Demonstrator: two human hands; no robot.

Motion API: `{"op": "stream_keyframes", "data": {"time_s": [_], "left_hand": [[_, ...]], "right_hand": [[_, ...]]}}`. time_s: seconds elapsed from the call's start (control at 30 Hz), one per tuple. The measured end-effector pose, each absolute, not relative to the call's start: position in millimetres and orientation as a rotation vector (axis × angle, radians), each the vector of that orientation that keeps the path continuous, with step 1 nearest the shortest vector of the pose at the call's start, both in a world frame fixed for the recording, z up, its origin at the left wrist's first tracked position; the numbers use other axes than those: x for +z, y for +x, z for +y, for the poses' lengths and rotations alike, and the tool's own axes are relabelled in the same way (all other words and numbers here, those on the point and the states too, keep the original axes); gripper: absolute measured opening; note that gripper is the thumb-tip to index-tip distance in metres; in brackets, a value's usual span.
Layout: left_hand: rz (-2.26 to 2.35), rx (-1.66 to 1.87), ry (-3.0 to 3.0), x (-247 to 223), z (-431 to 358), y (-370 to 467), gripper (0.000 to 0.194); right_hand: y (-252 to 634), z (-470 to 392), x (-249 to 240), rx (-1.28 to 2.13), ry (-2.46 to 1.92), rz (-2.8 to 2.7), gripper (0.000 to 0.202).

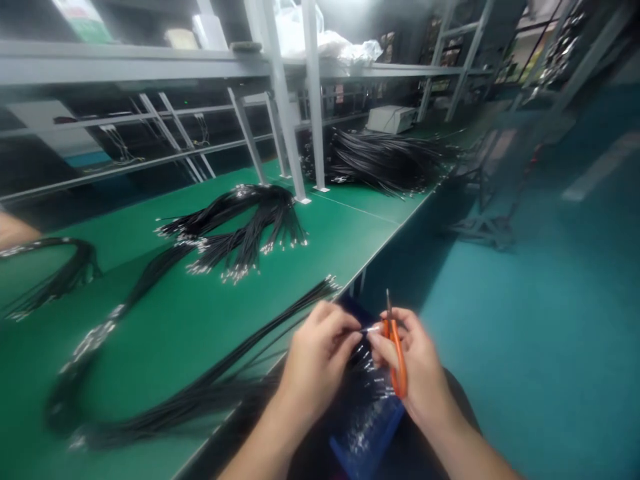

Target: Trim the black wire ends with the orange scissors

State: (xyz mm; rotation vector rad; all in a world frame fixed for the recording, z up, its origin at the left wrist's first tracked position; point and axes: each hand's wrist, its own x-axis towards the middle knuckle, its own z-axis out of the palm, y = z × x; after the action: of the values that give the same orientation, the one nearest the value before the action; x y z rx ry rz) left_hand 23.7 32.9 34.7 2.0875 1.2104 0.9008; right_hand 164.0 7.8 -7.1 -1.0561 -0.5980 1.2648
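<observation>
- Between the left hand (320, 353) and the right hand (420, 367), in the air just off the edge of the green worktop (165, 353), sits a thin cable end (365, 331); if either pinch slips, it could drop.
- The left hand's grip is clamped on the black part of the cable end, thumb against forefinger; too hard a tug could strain it.
- The right hand's grip is closed on the pale tip while also carrying orange-handled scissors (399, 363); this double load could loosen its hold on either.
- The blades point upward near the fingers, so a careless turn of the wrist could nick skin or cable. Whether they are parted, I cannot tell.
- Below lies a blue container (393, 433) with silvery bits, blurred; a dropped piece could get lost among them.
- A long black cable bundle (165, 417) curves across the worktop; snagging at the edge could tangle its strands.
- Far left, another person's arm (15, 230) reaches over a smaller cable bunch (83, 257); crossed strands could catch.
</observation>
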Motion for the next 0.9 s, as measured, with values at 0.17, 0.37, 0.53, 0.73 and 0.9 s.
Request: {"op": "stream_keyframes", "data": {"time_s": [0.17, 0.37, 0.53, 0.73, 0.9], "left_hand": [[1.271, 0.932, 1.797, 21, 19, 27, 0.011], [1.345, 0.957, 1.750, 21, 13, 29, 0.014], [1.426, 0.980, 1.880, 22, 8, 31, 0.014], [1.431, 1.070, 1.870, 19, 3, 32, 0.013], [1.250, 1.114, 1.473, 13, 7, 31, 0.015]], "right_hand": [[156, 0, 4, 1.263, -0.916, -0.531, 0.036], [150, 2, 8, 1.257, -0.892, -0.535, 0.033], [149, 4, 10, 1.257, -0.930, -0.518, 0.033], [147, 4, 16, 1.354, -0.869, -0.427, 0.030], [141, 2, 13, 1.525, -0.751, -0.303, 0.018]]}}
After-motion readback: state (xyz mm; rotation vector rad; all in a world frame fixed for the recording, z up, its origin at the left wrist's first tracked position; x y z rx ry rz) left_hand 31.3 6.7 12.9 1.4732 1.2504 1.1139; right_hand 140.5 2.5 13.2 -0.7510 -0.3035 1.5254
